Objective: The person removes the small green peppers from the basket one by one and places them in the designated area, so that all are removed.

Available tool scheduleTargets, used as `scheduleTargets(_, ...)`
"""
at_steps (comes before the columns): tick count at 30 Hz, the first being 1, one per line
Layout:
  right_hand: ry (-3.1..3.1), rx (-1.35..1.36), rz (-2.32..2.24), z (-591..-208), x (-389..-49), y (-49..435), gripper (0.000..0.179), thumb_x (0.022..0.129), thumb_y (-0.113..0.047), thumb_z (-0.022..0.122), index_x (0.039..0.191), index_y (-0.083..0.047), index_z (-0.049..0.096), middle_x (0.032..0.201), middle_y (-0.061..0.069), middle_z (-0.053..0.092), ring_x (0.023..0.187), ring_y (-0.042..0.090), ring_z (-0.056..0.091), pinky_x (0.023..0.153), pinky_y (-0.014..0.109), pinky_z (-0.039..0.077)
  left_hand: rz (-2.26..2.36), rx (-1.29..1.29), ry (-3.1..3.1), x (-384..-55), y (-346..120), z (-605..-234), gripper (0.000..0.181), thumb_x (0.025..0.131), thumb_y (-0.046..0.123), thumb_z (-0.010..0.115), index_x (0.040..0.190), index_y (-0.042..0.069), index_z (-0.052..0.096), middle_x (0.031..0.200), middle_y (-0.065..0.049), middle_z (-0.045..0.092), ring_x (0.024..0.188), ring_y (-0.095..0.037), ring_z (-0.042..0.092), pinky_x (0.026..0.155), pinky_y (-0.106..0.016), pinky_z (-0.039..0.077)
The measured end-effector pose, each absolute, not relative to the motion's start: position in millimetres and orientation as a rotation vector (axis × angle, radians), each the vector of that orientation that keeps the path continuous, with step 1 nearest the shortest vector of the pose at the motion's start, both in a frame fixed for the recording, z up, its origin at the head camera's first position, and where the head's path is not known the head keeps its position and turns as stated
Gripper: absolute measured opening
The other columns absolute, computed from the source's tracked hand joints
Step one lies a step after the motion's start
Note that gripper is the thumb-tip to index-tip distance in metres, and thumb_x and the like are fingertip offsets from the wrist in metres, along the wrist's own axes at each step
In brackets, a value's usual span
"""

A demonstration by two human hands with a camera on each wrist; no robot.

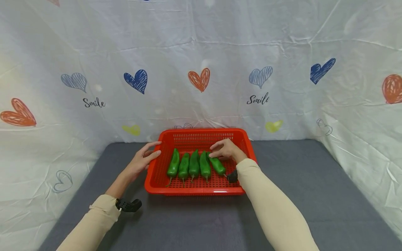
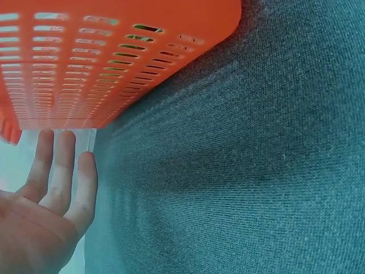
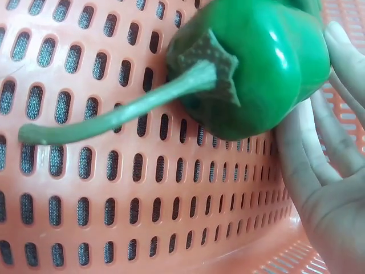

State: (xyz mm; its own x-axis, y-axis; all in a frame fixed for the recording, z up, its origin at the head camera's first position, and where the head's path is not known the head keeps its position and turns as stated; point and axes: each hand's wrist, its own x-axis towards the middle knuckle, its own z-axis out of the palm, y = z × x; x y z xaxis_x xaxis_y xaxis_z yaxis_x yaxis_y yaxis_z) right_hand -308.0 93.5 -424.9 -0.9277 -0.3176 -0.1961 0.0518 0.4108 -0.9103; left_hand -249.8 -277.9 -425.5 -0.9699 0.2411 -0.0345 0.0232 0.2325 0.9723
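Several long green peppers lie side by side in a red plastic basket (image 1: pixel 194 191), stems toward the person. My right hand (image 1: pixel 226 150) is inside the basket at the rightmost green pepper (image 1: pixel 218 166), its thumb and fingers about the tip end. In the right wrist view this pepper (image 3: pixel 256 68) shows its stem close up, with the fingers of the right hand (image 3: pixel 336 194) on its far side. At the basket's left rim is my left hand (image 1: pixel 142 162), fingertips at the edge. The left wrist view shows three nearly straight fingers of the left hand (image 2: pixel 51 211) beside the slotted wall.
The basket stands on a table with a dark grey cloth (image 1: pixel 295 181). Behind it hangs a white curtain (image 1: pixel 226 52) printed with hearts and "Smile". A black wrist device (image 1: pixel 128 205) sticks out from the left cuff.
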Motion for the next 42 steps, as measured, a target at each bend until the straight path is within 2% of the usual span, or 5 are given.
scheduleTargets(17, 2.264, -0.235, -1.483, -422, -307, 94, 0.043, 0.085, -0.006, 0.084, 0.124, 0.004, 0.069, 0.123, 0.016, 0.067, 0.107, 0.029, 0.065, 0.089, 0.045, 0.055, 1.827, 0.239, 2.314, -249, -276, -424, 0.057, 0.104, 0.035, 0.061, 0.155, 0.020, 0.040, 0.142, -0.026, 0.050, 0.100, -0.033, 0.068, 0.076, -0.046, 0.059)
scheduleTargets(24, 2.237, -0.277, -1.472, -422, -309, 95, 0.042, 0.085, -0.004, 0.083, 0.124, 0.005, 0.068, 0.125, 0.018, 0.065, 0.110, 0.030, 0.063, 0.090, 0.045, 0.055, 1.853, 0.239, 2.287, -249, -276, -424, 0.057, 0.104, 0.033, 0.061, 0.155, 0.019, 0.039, 0.144, -0.026, 0.048, 0.107, -0.034, 0.066, 0.078, -0.049, 0.058)
scheduleTargets(32, 2.283, -0.310, -1.457, -420, -311, 95, 0.040, 0.085, -0.006, 0.083, 0.121, 0.003, 0.070, 0.121, 0.015, 0.066, 0.100, 0.026, 0.065, 0.085, 0.042, 0.057, 1.857, 0.225, 2.312, -249, -276, -426, 0.058, 0.103, 0.034, 0.062, 0.155, 0.019, 0.039, 0.143, -0.026, 0.049, 0.107, -0.035, 0.066, 0.077, -0.048, 0.058)
scheduleTargets(38, 2.280, -0.293, -1.486, -413, -310, 94, 0.039, 0.084, -0.004, 0.083, 0.120, 0.003, 0.071, 0.116, 0.015, 0.066, 0.091, 0.023, 0.067, 0.082, 0.040, 0.057, 1.871, 0.205, 2.346, -249, -272, -426, 0.055, 0.101, 0.035, 0.066, 0.150, 0.016, 0.047, 0.145, -0.023, 0.048, 0.120, -0.039, 0.057, 0.085, -0.047, 0.056)
scheduleTargets(42, 2.237, -0.292, -1.544, -406, -310, 94, 0.040, 0.084, -0.002, 0.082, 0.121, 0.004, 0.070, 0.111, 0.016, 0.068, 0.089, 0.022, 0.068, 0.081, 0.039, 0.057, 1.891, 0.208, 2.352, -247, -271, -427, 0.050, 0.101, 0.032, 0.066, 0.145, 0.014, 0.051, 0.140, -0.022, 0.052, 0.117, -0.036, 0.059, 0.085, -0.047, 0.057)
